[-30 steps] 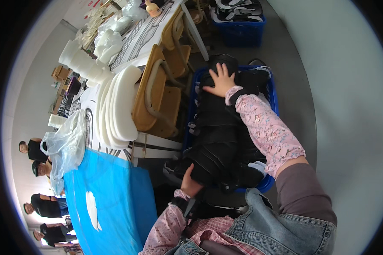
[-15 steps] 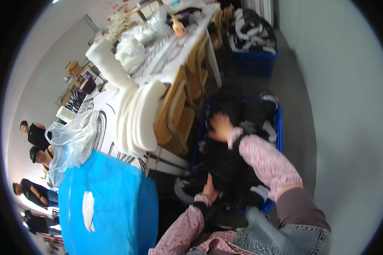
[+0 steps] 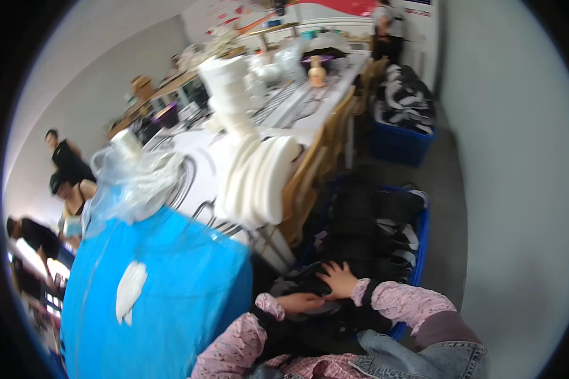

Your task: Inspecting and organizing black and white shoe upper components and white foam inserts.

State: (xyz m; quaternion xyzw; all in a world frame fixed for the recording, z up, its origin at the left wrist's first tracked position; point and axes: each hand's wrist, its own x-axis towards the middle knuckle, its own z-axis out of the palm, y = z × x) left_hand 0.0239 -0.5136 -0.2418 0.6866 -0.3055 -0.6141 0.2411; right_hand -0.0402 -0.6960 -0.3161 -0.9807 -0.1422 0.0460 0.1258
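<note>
Head camera shows the right hand (image 3: 339, 280), fingers spread, on black items (image 3: 355, 237) piled in a blue basket (image 3: 423, 243). The left hand (image 3: 299, 303) lies just beside it; whether its fingers grip anything cannot be told.

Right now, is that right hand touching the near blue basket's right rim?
Apart: the head view shows the right hand at the black pile, with black and white pieces between it and the near blue basket's right rim.

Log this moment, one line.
right hand: spread on black pieces | left hand: close beside it, grip unclear | crate: blue, holding black pieces | pads: white, on table at left
</note>
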